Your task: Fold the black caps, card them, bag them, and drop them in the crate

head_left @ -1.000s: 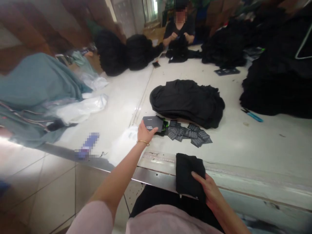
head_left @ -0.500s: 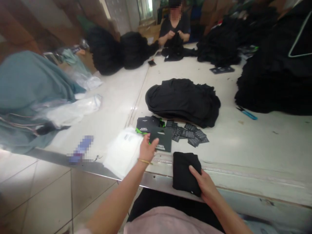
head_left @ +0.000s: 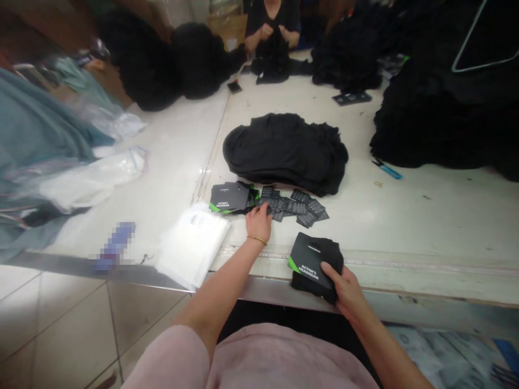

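My right hand [head_left: 348,289] grips a folded black cloth [head_left: 310,285] with a dark card [head_left: 312,260] lying on top; the thumb presses on the card, which has a green corner and white print. My left hand [head_left: 259,220] reaches to the near edge of the small black labels [head_left: 306,208], fingertips over them; whether it pinches one cannot be made out. Left of it lies a pile of larger dark cards [head_left: 229,196]. White plastic bags [head_left: 192,243] are stacked nearer the table's edge. Behind the labels is a heap of black garments [head_left: 286,151].
Blue snips [head_left: 387,169] lie at the right, by a large black fabric pile [head_left: 438,119]. Teal cloth [head_left: 32,124] and clear plastic [head_left: 97,175] cover the left. Across the table [head_left: 425,227], a person [head_left: 272,27] handles black cloth.
The card that was at my left hand now lies on the folded cloth under my right thumb. My left hand has moved to the small labels. The camera view has shifted.
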A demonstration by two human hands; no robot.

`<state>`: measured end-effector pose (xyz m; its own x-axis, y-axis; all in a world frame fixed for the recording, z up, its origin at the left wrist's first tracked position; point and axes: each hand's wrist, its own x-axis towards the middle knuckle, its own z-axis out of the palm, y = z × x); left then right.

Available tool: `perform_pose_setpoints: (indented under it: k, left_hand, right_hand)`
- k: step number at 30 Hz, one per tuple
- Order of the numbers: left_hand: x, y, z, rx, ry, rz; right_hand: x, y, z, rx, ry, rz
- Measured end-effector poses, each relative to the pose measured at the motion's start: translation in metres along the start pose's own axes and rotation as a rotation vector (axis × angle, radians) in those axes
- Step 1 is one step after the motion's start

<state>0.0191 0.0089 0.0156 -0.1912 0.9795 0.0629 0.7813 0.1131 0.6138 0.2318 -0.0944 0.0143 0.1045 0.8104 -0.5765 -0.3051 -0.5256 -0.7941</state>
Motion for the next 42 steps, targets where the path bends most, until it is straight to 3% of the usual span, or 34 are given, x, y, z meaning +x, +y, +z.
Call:
perform_pose_setpoints:
  k: [5, 10, 13, 16, 18, 20, 23, 26, 28, 31, 33, 38, 42]
  left_hand:
    - [0.001, -0.014, 0.014, 0.088, -0.002, 0.044]
    - [-0.016, -0.007, -0.006, -0.162, 0.006, 0.017]
    - [-0.046, 0.016, -0.023, -0.425, -0.064, 0.124]
    - [-0.093, 0.037, -0.033, -0.565, -0.316, 0.276]
    - [-0.121, 0.043, -0.036, -0.633, -0.411, 0.251]
    - [-0.139, 0.040, -0.040, -0.677, -0.416, 0.170]
    - [-0.140, 0.016, -0.054, -0.642, -0.287, 0.061]
    - [-0.117, -0.032, -0.083, -0.378, 0.094, -0.102]
    - [-0.100, -0.069, -0.104, -0.138, 0.246, -0.177]
    - [-0.082, -0.112, -0.120, 0.044, 0.169, -0.234]
    - [-0.076, -0.126, -0.119, 0.043, 0.111, -0.254]
    - [-0.067, -0.135, -0.115, -0.041, 0.078, -0.317]
    - [-0.057, -0.135, -0.128, -0.064, 0.078, -0.382]
  right_hand:
    - [0.001, -0.003, 0.002, 0.019, -0.020, 0.007]
    - [0.000, -0.003, 0.003, 0.020, -0.023, -0.019]
    - [-0.005, -0.006, 0.008, -0.018, -0.037, -0.050]
    - [-0.014, -0.008, 0.017, -0.030, -0.190, -0.015]
    - [-0.020, -0.006, 0.024, -0.019, -0.293, 0.035]
    - [-0.025, -0.002, 0.028, -0.063, -0.356, 0.031]
    - [-0.028, 0.004, 0.030, -0.174, -0.354, 0.002]
    - [-0.022, 0.006, 0.028, -0.224, -0.265, 0.013]
    - [-0.016, 0.006, 0.026, -0.233, -0.219, 0.029]
    - [-0.012, 0.004, 0.023, -0.232, -0.208, 0.068]
    - [-0.013, 0.001, 0.022, -0.217, -0.233, 0.109]
    - [-0.019, 0.000, 0.024, -0.128, -0.267, 0.201]
    - [-0.022, -0.003, 0.027, -0.054, -0.222, 0.209]
